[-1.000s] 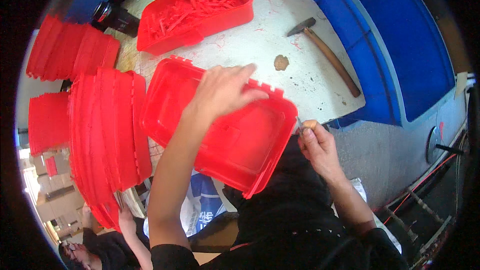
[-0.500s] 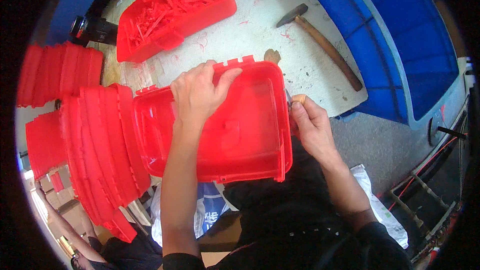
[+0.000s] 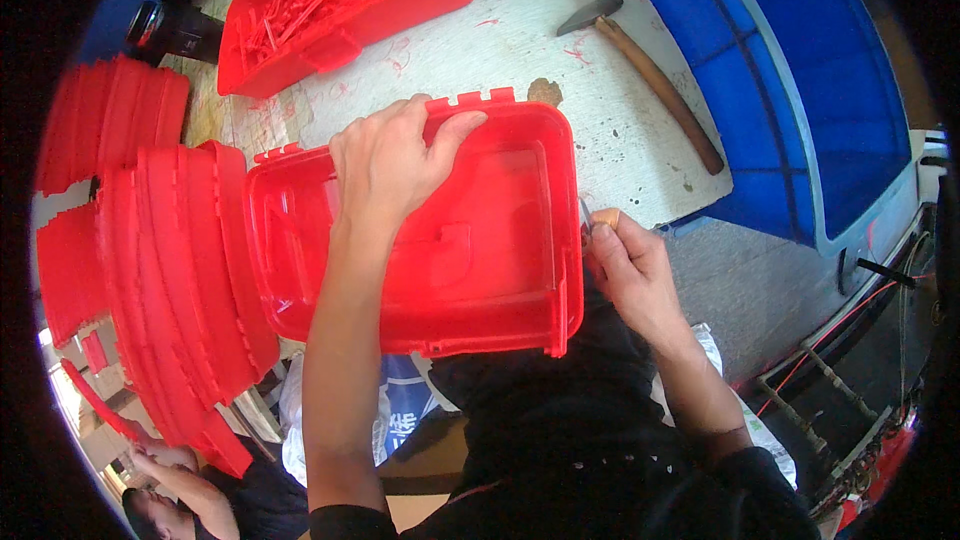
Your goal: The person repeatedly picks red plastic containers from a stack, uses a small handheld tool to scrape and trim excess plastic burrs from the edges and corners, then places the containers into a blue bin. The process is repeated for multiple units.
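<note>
A shallow red plastic lid [image 3: 500, 260] with hinge tabs on its far edge lies across my lap, its inside facing up. My left hand [image 3: 395, 155] grips its far edge; the thumb stretches along the inside and the fingertips are hidden behind the rim. At the lid's right side, my right hand [image 3: 635, 265] is closed round a small knife [image 3: 586, 212], whose blade is against or very near the outer wall. Most of the knife's handle is hidden by the fingers; a tan bit shows by the thumb.
Stacked red lids [image 3: 170, 260] stand close at left. On the pale worktop [image 3: 620, 110] are a red bin [image 3: 400, 20] of red plastic offcuts, a hammer [image 3: 660, 75] and a black cylindrical object [image 3: 175, 32]. A blue crate [image 3: 770, 120] stands right. A co-worker [image 3: 240, 495] handles a red piece, lower left.
The view has shifted slightly, so the surroundings sit a little differently. The knife stays at the lid's right side, and my left hand keeps its hold. The co-worker's raised arm now shows with a red piece.
</note>
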### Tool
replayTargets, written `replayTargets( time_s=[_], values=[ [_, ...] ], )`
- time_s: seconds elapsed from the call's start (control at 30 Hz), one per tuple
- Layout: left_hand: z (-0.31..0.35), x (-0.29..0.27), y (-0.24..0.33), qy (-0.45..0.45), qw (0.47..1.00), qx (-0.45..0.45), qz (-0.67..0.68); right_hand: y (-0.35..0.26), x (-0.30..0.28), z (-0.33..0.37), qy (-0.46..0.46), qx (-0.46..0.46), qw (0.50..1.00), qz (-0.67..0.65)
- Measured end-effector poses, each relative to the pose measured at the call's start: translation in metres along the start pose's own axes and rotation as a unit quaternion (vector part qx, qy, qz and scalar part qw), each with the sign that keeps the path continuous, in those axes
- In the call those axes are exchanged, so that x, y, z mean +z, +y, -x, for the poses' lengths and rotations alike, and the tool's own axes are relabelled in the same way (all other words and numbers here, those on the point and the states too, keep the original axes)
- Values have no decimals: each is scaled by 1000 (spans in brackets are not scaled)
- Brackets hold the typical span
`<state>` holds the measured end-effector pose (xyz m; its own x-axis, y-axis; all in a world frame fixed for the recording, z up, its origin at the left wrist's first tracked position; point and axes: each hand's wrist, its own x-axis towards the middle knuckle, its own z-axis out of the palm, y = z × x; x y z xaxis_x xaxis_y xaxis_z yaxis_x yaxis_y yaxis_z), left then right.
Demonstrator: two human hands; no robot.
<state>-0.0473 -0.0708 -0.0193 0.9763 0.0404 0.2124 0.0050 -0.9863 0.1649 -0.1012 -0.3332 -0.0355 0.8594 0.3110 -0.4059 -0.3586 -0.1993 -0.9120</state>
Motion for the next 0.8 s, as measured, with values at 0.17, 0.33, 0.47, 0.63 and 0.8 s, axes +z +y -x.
replayTargets(
  time_s=[0.17, 0.33, 0.47, 0.63, 0.8],
  values=[
    [-2, -1, -1, -13, 1000, -8, -12, 13, 0, 27, -6, -8, 1000, 22],
    [-2, -3, -1, -29, 999, -26, -17, 20, -4, 72, -25, -11, 994, 105],
    [-2, -5, -1, -33, 999, -32, -3, 2, -17, 100, -161, 10, 976, 149],
    [0, -5, -4, -10, 999, -5, 33, -32, -26, 56, 35, -136, 934, 330],
    [0, 1, -10, -10, 1000, 5, 28, -70, -2, -3, 102, -177, 830, 519]
  ],
)
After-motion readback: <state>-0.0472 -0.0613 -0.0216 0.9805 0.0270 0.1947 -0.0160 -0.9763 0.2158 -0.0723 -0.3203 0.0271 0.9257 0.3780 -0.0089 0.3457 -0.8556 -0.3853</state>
